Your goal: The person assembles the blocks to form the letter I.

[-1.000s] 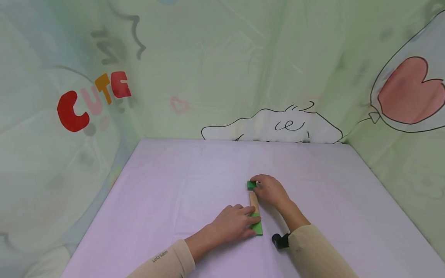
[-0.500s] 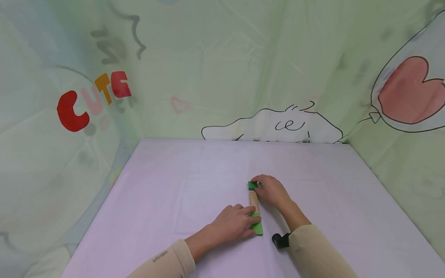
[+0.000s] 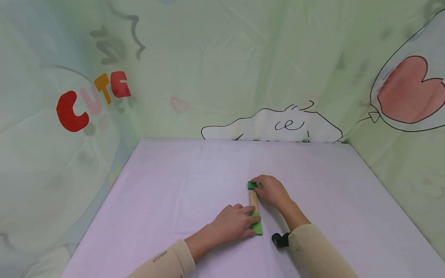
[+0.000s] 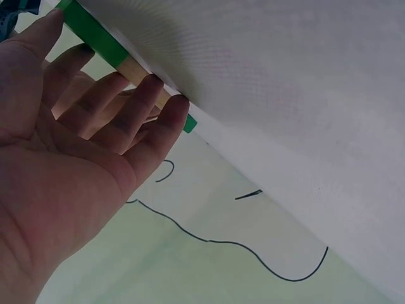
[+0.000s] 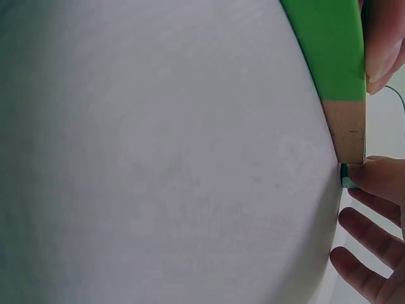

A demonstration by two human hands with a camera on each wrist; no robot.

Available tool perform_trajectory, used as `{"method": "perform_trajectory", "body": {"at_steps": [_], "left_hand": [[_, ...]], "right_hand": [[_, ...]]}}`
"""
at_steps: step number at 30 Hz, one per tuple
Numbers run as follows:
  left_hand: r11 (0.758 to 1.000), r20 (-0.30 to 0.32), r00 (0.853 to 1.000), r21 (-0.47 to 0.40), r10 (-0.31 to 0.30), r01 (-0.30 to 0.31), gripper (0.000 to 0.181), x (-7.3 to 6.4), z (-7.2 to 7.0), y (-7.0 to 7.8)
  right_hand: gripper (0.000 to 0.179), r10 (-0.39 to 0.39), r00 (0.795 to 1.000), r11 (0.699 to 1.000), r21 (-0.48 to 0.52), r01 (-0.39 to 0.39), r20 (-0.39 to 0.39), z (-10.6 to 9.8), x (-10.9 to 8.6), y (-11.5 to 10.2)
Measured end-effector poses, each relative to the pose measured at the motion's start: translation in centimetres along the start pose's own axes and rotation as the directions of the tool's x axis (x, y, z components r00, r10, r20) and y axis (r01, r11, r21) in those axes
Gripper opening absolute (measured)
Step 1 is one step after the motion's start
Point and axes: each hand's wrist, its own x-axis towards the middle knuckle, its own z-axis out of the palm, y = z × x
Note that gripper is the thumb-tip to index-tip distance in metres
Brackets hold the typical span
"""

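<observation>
In the head view, a light green block [image 3: 257,229] and a plain wooden block [image 3: 253,200] lie end to end on the table. A small dark green block [image 3: 251,185] stands at the far end of this row. My left hand [image 3: 232,223] rests from the left on the row, fingers spread along the wood and light green parts; the left wrist view has its fingertips at the blocks' side. With thumb and fingers, my right hand [image 3: 272,192] pinches the dark green block, partly covering it. The right wrist view shows its thumb beside the wooden block's [image 5: 347,132] far end.
A pale lilac cloth covers the table [image 3: 194,166]. Printed curtains [image 3: 222,69] rise at its back and sides. A small black device [image 3: 280,241] sits at the right sleeve's cuff.
Hardly anything moves. The dark green block and the right fingertips have shifted by a tiny amount at the row's far end; the left hand stays in place.
</observation>
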Motion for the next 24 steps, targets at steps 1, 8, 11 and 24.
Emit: {"method": "perform_trajectory", "body": {"at_steps": [1, 8, 11, 24], "left_hand": [[1.0, -0.006, 1.0, 0.001, 0.002, -0.002, 0.041, 0.0, 0.0, 0.0], [1.0, -0.013, 1.0, 0.012, 0.005, -0.005, 0.041, 0.0, 0.2, 0.0], [1.0, -0.004, 1.0, 0.007, 0.002, -0.002, 0.043, 0.0, 0.3, 0.0], [1.0, -0.002, 1.0, -0.013, -0.002, 0.002, 0.042, 0.0, 0.5, 0.0]], "right_hand": [[0.03, 0.003, 1.0, 1.0, 0.008, -0.003, -0.002, 0.0, 0.0, 0.0], [0.036, 0.031, 0.999, 0.996, 0.089, -0.03, -0.008, 0.0, -0.3, 0.2], [0.04, 0.032, 0.999, 0.991, 0.127, -0.03, -0.013, -0.1, -0.6, 0.3], [0.041, 0.066, 0.998, 0.966, 0.252, -0.059, -0.019, 0.0, -1.6, 1.2]]}}
